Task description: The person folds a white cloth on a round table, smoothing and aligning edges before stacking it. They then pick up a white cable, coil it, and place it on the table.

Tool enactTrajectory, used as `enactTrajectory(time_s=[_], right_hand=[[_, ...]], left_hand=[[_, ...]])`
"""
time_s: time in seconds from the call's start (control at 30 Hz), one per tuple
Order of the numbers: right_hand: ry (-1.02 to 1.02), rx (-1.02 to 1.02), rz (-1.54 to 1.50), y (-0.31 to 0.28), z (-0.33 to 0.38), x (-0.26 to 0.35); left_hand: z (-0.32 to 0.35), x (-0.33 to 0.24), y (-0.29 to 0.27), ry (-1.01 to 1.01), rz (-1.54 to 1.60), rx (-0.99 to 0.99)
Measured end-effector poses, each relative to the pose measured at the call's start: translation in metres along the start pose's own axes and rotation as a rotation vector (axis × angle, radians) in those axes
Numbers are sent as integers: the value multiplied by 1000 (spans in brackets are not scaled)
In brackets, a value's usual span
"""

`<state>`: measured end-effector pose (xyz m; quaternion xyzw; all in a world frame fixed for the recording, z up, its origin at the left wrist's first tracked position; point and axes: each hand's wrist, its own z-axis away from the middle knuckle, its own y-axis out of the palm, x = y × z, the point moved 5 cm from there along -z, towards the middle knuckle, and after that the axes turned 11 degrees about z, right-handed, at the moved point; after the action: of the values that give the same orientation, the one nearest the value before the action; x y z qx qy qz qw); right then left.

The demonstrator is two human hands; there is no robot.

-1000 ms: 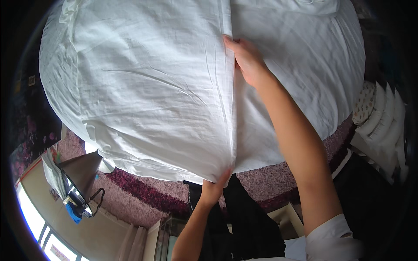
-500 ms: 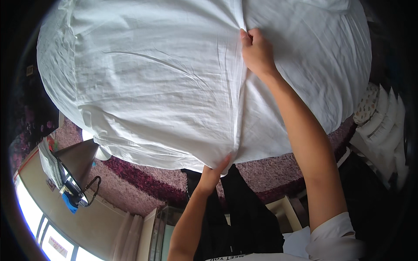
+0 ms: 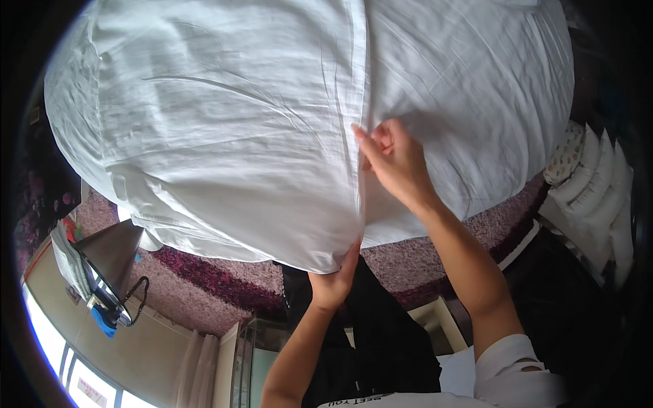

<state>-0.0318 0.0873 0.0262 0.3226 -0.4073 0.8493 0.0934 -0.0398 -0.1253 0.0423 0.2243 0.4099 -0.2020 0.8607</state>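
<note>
A large white duvet (image 3: 224,129) lies folded over on a bed, its long seamed edge (image 3: 362,75) running down the middle of the view. My left hand (image 3: 335,279) grips the near corner of that folded layer from underneath, thumb and fingers closed on the cloth. My right hand (image 3: 394,163) rests on the sheet beside the seam, partway along the edge, fingers curled and pinching the fabric.
A purple patterned bed cover (image 3: 435,245) shows under the white cloth. White pillows (image 3: 598,190) are stacked at the right. At lower left stand a bedside table (image 3: 109,251) with a corded phone (image 3: 129,302) and papers.
My right hand has slid back along the seam toward me, from the far part of the edge to its middle. My left hand has kept its hold on the near corner.
</note>
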Motion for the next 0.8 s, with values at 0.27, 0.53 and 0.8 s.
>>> enactTrajectory(time_s=[0.27, 0.53, 0.8], right_hand=[[98, 223, -390, 13, 15, -8], [202, 33, -406, 5, 10, -10], [-177, -394, 89, -12, -45, 14]], left_hand=[[13, -16, 4, -203, 177, 65], [12, 2, 9, 393, -530, 294], [7, 9, 11, 97, -358, 292]])
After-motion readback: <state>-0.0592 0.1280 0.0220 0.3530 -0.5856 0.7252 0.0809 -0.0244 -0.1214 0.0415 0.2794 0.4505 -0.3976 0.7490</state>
